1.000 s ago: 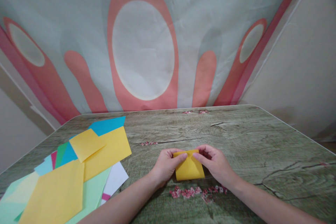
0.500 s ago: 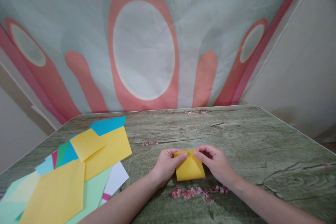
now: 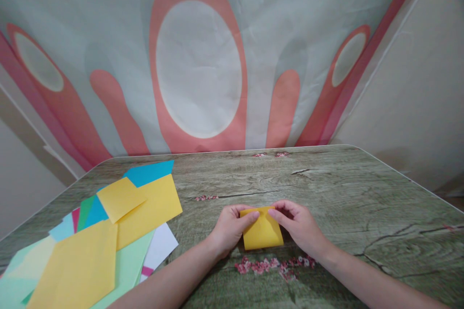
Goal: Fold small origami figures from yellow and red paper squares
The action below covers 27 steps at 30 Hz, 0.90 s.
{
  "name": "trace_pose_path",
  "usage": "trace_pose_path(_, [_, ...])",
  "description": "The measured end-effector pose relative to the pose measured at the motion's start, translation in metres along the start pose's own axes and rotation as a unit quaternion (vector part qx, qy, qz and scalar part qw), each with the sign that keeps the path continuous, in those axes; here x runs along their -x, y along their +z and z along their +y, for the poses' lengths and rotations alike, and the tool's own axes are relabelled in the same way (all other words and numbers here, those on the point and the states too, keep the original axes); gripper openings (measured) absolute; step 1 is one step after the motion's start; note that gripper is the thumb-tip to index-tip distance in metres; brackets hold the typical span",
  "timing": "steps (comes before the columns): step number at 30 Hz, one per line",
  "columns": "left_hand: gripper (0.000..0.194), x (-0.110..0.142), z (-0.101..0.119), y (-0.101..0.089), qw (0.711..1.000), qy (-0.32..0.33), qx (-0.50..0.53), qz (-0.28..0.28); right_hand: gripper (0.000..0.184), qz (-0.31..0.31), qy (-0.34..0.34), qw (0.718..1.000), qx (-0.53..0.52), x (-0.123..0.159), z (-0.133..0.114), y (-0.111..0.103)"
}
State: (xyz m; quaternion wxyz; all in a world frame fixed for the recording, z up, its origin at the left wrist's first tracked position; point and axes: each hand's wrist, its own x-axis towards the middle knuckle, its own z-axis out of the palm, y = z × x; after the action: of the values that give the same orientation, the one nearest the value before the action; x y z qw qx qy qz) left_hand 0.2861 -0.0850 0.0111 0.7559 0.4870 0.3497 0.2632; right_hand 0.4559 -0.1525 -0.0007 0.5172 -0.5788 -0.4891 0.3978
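On the counter (image 3: 344, 193), which has a wood pattern, there is a loose pile of papers (image 3: 145, 212), and to the right of this pile is the small yellow paper (image 3: 263, 234), doubled over, with its rounded lower edge toward the person. The left hand (image 3: 230, 227) has this paper by its top corner closer to the pile; its thumb presses on the front and the other fingers are behind, nearly closed. The right hand (image 3: 299, 227) pinches the top corner farther from the pile in the same manner, its thumb on the front also. Whether the paper touches the counter, I cannot tell. Inside the pile, a big yellow sheet (image 3: 78, 263) lies at the near side, a blue sheet (image 3: 154, 172) at the far side, and a white sheet (image 3: 161, 246) sticks out to the right. Printed pink blossoms (image 3: 257, 265) are right of the pile, just below the small yellow paper.
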Motion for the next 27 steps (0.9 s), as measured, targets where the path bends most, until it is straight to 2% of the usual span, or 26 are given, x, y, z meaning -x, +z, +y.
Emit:
trace_pose_path(17, [0.037,-0.004,-0.003,-0.003,1.000,0.002,0.009,-0.002,0.023,-0.004,0.002,1.000,0.014,-0.003,0.004,-0.002])
trace_pose_path(27, [0.030,-0.020,0.005,-0.004,0.999,0.001,-0.020,0.026,0.022,-0.070,-0.064,0.991,0.098,-0.039,0.000,-0.012])
